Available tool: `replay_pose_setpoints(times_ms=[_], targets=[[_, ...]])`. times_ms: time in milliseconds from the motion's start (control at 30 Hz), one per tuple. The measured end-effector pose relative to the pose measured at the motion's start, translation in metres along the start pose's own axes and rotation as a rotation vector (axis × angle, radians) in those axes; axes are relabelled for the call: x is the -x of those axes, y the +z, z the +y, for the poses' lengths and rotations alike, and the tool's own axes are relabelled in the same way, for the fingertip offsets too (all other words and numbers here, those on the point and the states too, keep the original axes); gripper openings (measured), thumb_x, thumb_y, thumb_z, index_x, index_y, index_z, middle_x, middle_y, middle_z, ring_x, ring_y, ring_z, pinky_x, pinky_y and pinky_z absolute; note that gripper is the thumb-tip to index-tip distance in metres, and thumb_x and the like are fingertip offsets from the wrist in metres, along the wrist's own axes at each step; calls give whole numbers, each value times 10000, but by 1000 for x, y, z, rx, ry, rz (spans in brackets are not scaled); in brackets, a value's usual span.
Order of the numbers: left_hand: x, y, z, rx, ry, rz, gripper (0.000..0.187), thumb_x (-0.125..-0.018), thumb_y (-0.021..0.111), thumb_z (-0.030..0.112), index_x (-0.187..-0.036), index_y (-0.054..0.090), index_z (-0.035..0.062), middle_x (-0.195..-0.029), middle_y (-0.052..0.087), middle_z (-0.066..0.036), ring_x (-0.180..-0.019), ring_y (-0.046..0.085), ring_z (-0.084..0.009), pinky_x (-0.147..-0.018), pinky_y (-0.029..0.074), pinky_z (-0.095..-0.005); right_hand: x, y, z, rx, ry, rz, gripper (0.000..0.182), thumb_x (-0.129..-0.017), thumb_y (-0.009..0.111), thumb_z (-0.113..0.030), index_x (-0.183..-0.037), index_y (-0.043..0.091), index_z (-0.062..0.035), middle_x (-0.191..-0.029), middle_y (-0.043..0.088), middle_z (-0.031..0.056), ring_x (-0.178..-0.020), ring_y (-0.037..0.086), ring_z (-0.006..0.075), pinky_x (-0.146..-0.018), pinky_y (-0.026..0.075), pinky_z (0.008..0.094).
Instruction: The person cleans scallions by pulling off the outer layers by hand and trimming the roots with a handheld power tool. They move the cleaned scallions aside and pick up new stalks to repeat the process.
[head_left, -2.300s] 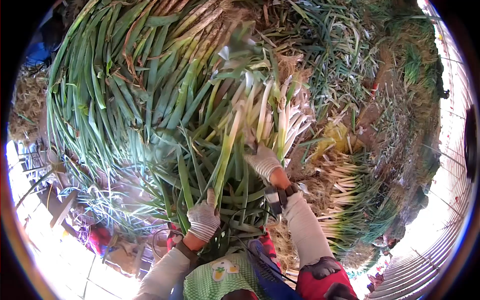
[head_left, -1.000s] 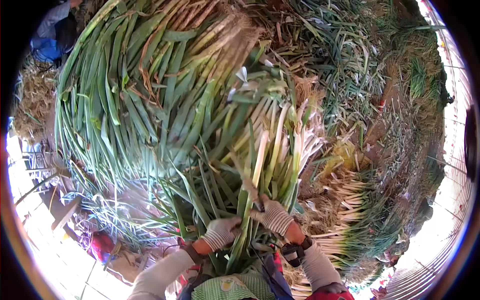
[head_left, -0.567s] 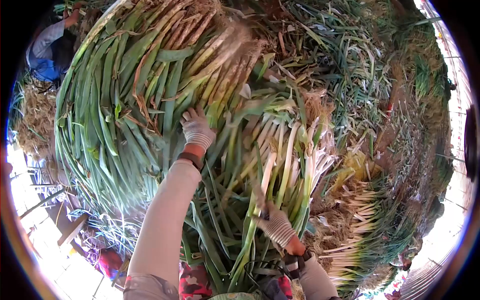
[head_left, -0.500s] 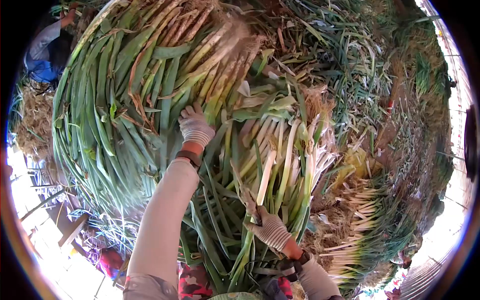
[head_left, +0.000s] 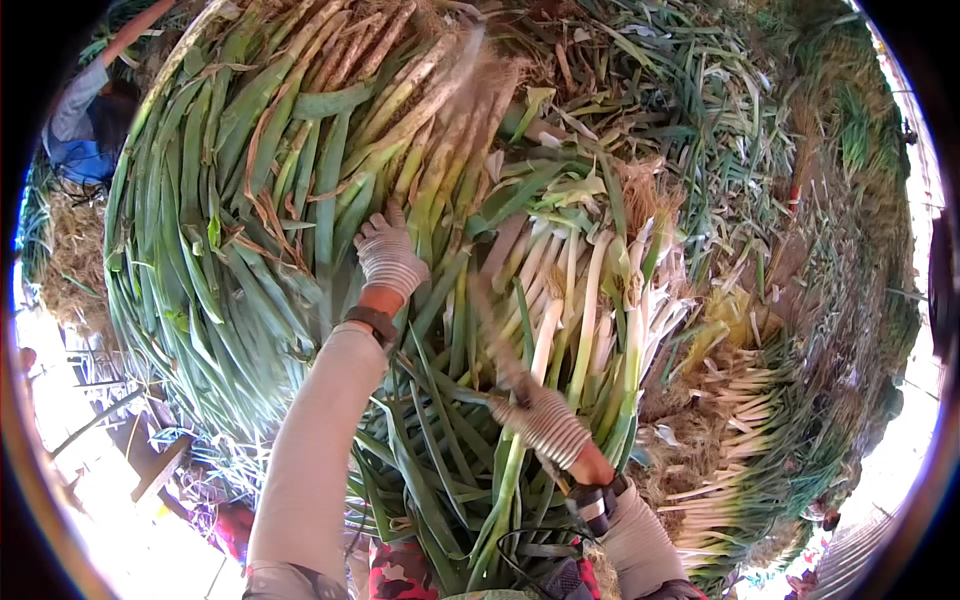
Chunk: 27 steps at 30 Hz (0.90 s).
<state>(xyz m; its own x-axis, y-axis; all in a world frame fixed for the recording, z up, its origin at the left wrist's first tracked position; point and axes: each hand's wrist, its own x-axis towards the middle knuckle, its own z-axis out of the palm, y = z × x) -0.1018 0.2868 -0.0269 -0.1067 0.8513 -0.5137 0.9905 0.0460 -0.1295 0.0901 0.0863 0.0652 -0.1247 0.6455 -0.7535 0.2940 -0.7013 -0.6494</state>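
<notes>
My left hand (head_left: 391, 256), in a striped work glove, lies on the big heap of long green onions (head_left: 235, 200), fingers somewhat apart against the leaves and stalks. Its fingertips are partly lost among the greenery. Lower and to the right, my right hand (head_left: 550, 428), gloved alike, is closed round the handle of a dirt-coated knife (head_left: 500, 345). The blade points up and away, blurred by motion. Beside and beneath it lie stripped onions (head_left: 585, 330) with pale white stems, their leaves trailing toward my lap.
Cut leaves and peelings (head_left: 690, 130) litter the ground at upper right. A row of cleaned onions (head_left: 735, 450) lies at right, next to piled roots (head_left: 675, 465). Another person's arm and blue clothing (head_left: 85, 160) show at upper left.
The knife in my right hand has swung slightly and its blade is more blurred; that hand has shifted up and right in view. My left hand stays on the same leaves.
</notes>
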Motion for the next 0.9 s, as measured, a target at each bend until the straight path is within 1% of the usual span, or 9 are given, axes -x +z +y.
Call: replay_pose_setpoints(times_ms=[100, 167, 333, 433, 500, 567, 633, 733, 900], targets=[[1, 5, 2, 47, -49, 14, 904, -598, 794, 269, -1336, 313, 69, -1209, 441, -154, -1162, 452, -326, -995, 368, -432, -9, 8, -6, 224, 149, 29, 588, -825, 683, -416, -1138, 436, 17, -767, 622, 202, -695, 636, 329, -640, 490, 386], [3, 5, -7, 82, -57, 9, 887, -617, 770, 242, -1350, 301, 71, -1213, 444, -147, -1168, 458, -313, -999, 372, -425, -22, -2, 13, -85, -149, 306, 592, -827, 669, -442, -1155, 419, -18, -736, 623, 183, -653, 630, 340, -617, 490, 416], [-15, -19, -15, 166, -160, -377, 896, -614, 822, 287, -1363, 371, 89, -1419, 376, -123, -1276, 441, -280, -988, 467, -385, 3, 2, -25, 578, -75, -38, 553, -881, 596, -376, -1226, 383, 0, -791, 647, 191, -695, 654, 336, -613, 511, 391], [-11, -8, -18, 171, -159, -353, 926, -597, 837, 301, -1375, 375, 105, -1416, 390, -96, -1275, 440, -279, -1003, 456, -374, -5, -6, -16, 241, -41, 215, 586, -876, 581, -423, -1219, 380, 8, -816, 652, 209, -717, 657, 355, -633, 517, 415], [-4, 2, -20, 216, -120, -315, 966, -558, 848, 305, -1374, 376, 96, -1379, 433, -135, -1272, 440, -287, -995, 457, -367, 2, -4, -14, 429, 84, -111, 593, -877, 579, -426, -1215, 392, 24, -794, 645, 225, -741, 660, 353, -641, 516, 428], [4, 6, -25, 315, -86, -328, 1001, -540, 851, 306, -1384, 362, 85, -1344, 466, -154, -1256, 456, -299, -990, 456, -362, 17, 12, -1, 488, -50, -145, 625, -872, 577, -438, -1243, 383, 25, -764, 645, 216, -729, 654, 373, -643, 515, 444], [16, 24, -37, 501, -63, -328, 1092, -471, 878, 289, -1382, 340, 16, -1252, 548, -200, -1161, 538, -321, -972, 455, -353, 28, -1, -17, 371, 189, -66, 627, -860, 585, -435, -1244, 367, 9, -785, 641, 229, -729, 645, 395, -641, 507, 454], [52, 11, -40, 578, -2, -450, 1220, -393, 917, 270, -1391, 292, -52, -1205, 582, -228, -1075, 593, -309, -941, 463, -318, 59, -13, -12, 431, 2, 91, 613, -861, 587, -423, -1236, 360, 5, -705, 639, 203, -671, 644, 388, -603, 508, 444], [144, -88, -39, 628, 177, -391, 1058, -429, 897, 266, -1320, 412, -35, -1054, 648, -197, -973, 635, -286, -899, 486, -328, 136, -33, -29, 342, 86, 123, 658, -847, 626, -409, -1289, 339, -16, -758, 635, 215, -680, 641, 400, -594, 507, 448]])
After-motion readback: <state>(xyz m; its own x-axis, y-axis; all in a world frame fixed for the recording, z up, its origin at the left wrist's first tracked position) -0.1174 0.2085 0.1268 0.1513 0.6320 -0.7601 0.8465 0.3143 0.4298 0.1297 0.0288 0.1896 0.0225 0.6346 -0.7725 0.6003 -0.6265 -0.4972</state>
